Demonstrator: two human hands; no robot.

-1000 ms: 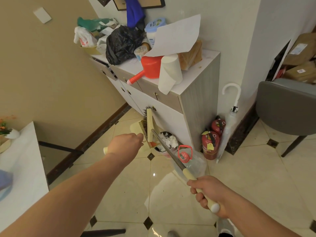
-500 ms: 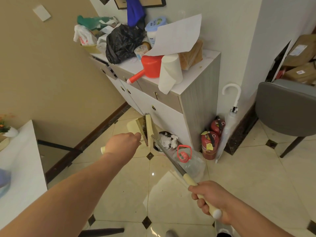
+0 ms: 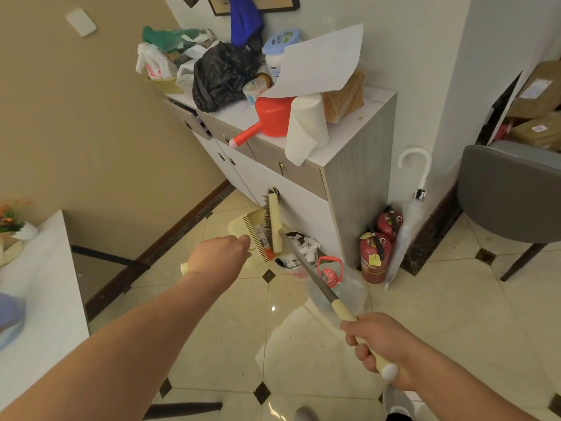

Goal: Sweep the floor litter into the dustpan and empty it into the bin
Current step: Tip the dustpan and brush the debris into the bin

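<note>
My left hand grips the cream handle of the dustpan, which is raised above the floor with its toothed comb edge facing the broom. My right hand grips the cream end of the broom handle. The broom head is lifted off the floor, its bristles pressed against the comb teeth of the dustpan. Just below and behind them stands a small round bin holding crumpled white paper, at the foot of the cabinet.
A white cabinet piled with bags, a red scoop and a paper roll stands ahead. Two red fire extinguishers, a white umbrella and a clear water jug sit by it. A grey chair stands right, a white table left.
The broom head and dustpan have shifted slightly, the bristles sliding along the comb teeth above the bin. Both hands keep their grips.
</note>
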